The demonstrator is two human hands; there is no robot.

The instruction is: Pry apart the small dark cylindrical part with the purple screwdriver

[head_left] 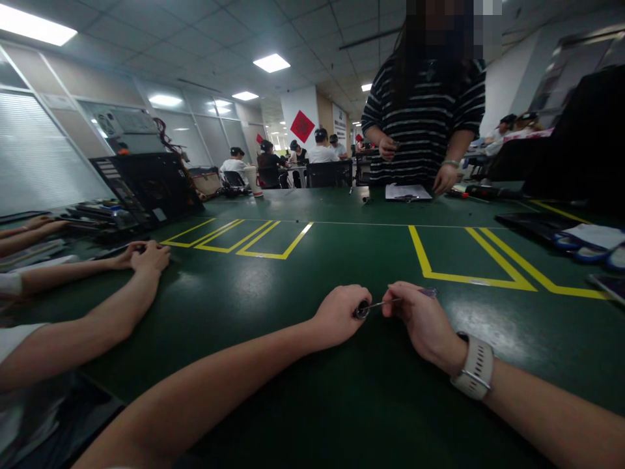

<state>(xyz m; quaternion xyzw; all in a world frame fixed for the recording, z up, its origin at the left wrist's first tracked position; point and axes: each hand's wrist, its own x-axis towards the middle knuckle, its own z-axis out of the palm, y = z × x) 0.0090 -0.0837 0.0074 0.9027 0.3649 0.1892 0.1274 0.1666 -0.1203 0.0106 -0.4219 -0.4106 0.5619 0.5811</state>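
Observation:
My left hand (pixel 340 316) is closed around a small dark, round part (pixel 362 309) with a shiny rim, its open end facing right. Most of that part is hidden by my fingers. My right hand (pixel 418 318) pinches a slim screwdriver-like tool (pixel 378 304) with a thin metal shaft. Its purplish end (pixel 430 292) sticks out behind my fingers, and the shaft's tip meets the rim of the round part. Both hands are close together, low over the green table (pixel 273 293).
Yellow tape outlines (pixel 478 281) mark the table. A co-worker's hands (pixel 149 255) are at the left. Across the table stands a person in a striped top (pixel 424 124), by a clipboard (pixel 408 192). Black equipment (pixel 151 185) stands back left; a paper cup (pixel 254 182) stands at the far edge.

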